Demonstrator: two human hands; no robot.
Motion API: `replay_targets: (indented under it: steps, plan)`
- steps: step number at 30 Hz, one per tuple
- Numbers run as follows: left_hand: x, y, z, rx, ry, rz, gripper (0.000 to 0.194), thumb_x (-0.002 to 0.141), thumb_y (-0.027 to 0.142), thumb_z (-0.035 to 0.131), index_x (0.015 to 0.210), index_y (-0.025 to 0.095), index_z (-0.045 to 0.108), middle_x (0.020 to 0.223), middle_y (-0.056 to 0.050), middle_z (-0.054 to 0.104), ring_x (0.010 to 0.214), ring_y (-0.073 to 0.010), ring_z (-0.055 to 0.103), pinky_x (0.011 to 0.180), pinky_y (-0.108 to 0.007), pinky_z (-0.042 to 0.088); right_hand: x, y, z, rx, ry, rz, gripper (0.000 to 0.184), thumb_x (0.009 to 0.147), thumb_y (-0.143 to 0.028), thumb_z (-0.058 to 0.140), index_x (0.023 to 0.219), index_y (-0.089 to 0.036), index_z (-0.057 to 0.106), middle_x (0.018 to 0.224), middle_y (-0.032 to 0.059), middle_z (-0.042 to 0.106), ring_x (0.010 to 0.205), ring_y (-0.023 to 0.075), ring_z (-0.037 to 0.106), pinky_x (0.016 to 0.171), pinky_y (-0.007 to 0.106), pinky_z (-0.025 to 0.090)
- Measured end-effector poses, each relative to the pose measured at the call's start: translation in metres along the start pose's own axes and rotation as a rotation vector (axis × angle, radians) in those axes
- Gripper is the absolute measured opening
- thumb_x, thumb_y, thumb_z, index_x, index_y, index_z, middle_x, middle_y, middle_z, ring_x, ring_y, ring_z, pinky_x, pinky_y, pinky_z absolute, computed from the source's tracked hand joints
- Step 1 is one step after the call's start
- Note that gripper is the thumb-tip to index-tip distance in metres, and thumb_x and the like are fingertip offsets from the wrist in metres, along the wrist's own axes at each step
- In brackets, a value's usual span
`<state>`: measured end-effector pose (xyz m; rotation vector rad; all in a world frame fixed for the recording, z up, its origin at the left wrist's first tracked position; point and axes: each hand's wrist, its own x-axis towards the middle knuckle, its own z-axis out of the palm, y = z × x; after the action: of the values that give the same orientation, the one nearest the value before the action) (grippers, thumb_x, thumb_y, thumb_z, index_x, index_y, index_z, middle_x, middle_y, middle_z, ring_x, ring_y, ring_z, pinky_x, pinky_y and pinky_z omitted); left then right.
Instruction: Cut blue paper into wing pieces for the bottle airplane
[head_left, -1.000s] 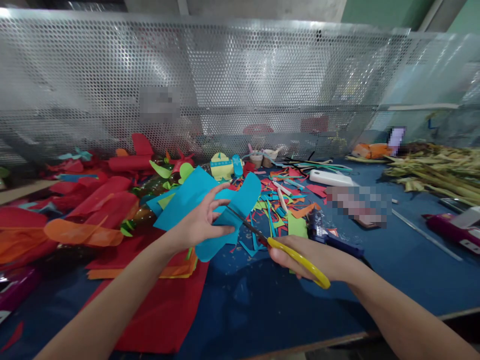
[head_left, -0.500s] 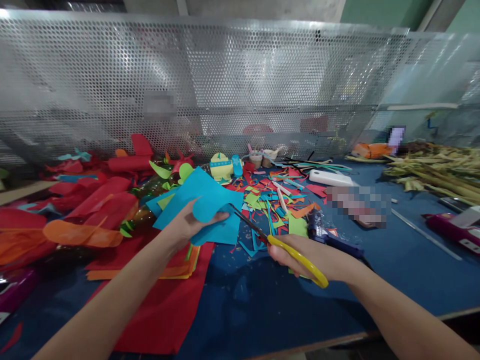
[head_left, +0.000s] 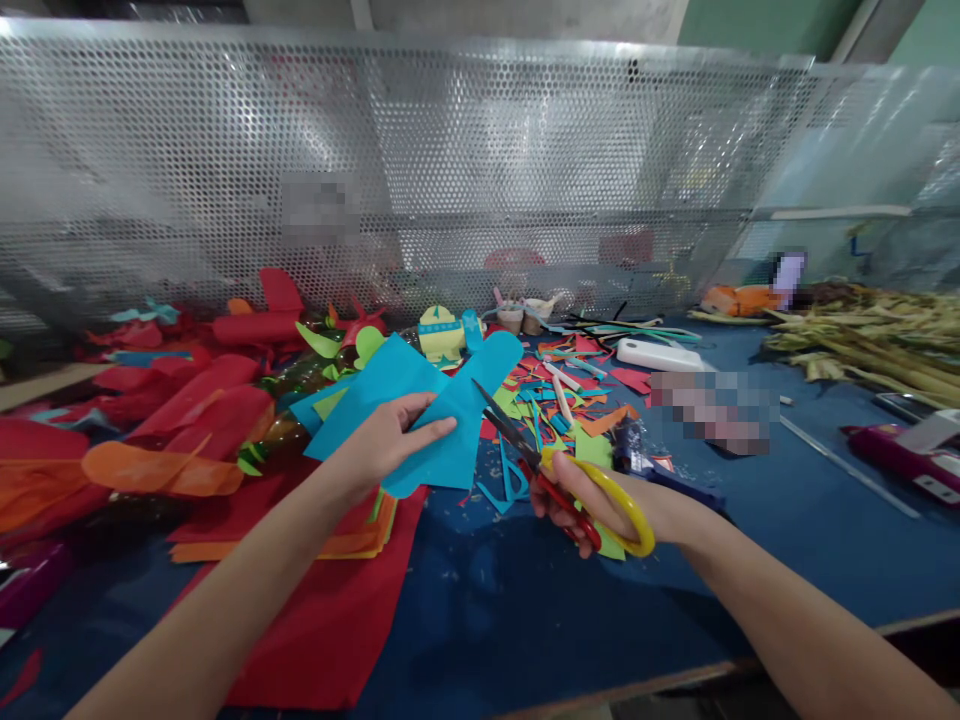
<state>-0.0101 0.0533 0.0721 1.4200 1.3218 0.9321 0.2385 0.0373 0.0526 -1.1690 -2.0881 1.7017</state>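
Over the table, my left hand (head_left: 382,440) pinches a blue paper strip (head_left: 491,368) with rounded ends, its upper end pointing away to the right. Behind the strip is a larger blue paper sheet (head_left: 375,385); whether the same hand holds it I cannot tell. My right hand (head_left: 589,500) is closed around scissors (head_left: 517,440), which have one yellow handle loop and one red one. Their dark blades point up and left, close to the strip's right edge. Red and orange paper sheets (head_left: 330,620) lie stacked beneath my left forearm.
Paper scraps (head_left: 525,400) litter the middle of the table. A blue glue gun (head_left: 667,475) and a white object (head_left: 660,355) lie to the right. Red paper-covered shapes (head_left: 202,390) crowd the left. A perforated metal screen (head_left: 450,150) stands behind, with dried stalks (head_left: 870,340) at far right.
The blue strip has turned over in my left hand, and its rounded end now points up and right. The scissors have come away from the paper and tilted, showing the red loop.
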Motion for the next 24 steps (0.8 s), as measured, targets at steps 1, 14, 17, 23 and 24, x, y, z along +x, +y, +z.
replay_targets:
  steps: [1,14,17,23,24]
  plan:
    - [-0.001,0.000,0.001,-0.043,-0.009,-0.020,0.029,0.069,0.043,0.072,0.087,0.021,0.065,0.084,0.001,0.071,0.076,-0.0164,0.065,0.066,-0.025,0.052,0.000,-0.001,0.000,-0.007,-0.014,-0.010,0.068,0.082,-0.075,0.013,0.078,-0.018,0.049,0.062,-0.0030,0.039,0.047,0.0081,0.043,0.048,0.022,0.048]
    - [-0.010,0.008,0.009,-0.067,-0.045,-0.133,0.032,0.063,0.048,0.074,0.069,0.017,0.067,0.063,-0.001,0.069,0.054,-0.0140,0.061,0.054,-0.024,0.048,-0.010,0.002,0.007,-0.248,-0.032,-0.243,0.063,0.088,-0.069,0.017,0.094,-0.016,0.051,0.079,0.0044,0.049,0.058,0.0124,0.055,0.053,0.025,0.052]
    - [-0.009,0.009,0.008,-0.050,-0.044,-0.116,0.031,0.061,0.048,0.075,0.067,0.018,0.066,0.061,-0.001,0.068,0.052,-0.0142,0.060,0.052,-0.024,0.047,-0.010,0.001,0.008,-0.302,0.007,-0.297,0.056,0.090,-0.064,0.019,0.085,-0.017,0.049,0.085,0.0088,0.054,0.058,0.0126,0.055,0.057,0.027,0.052]
    - [-0.008,0.009,0.006,-0.005,-0.063,-0.119,0.031,0.060,0.047,0.074,0.066,0.018,0.067,0.062,-0.001,0.068,0.057,-0.0162,0.062,0.055,-0.025,0.048,-0.013,-0.004,0.007,-0.405,0.043,-0.350,0.049,0.095,-0.051,0.022,0.089,-0.016,0.055,0.086,0.0104,0.060,0.061,0.0135,0.056,0.059,0.027,0.050]
    - [-0.008,0.009,0.006,-0.003,-0.060,-0.123,0.030,0.061,0.047,0.074,0.066,0.018,0.067,0.062,-0.001,0.069,0.058,-0.0161,0.062,0.055,-0.025,0.047,-0.013,-0.004,0.007,-0.416,0.042,-0.361,0.049,0.095,-0.051,0.022,0.090,-0.016,0.056,0.086,0.0102,0.060,0.061,0.0137,0.057,0.059,0.027,0.050]
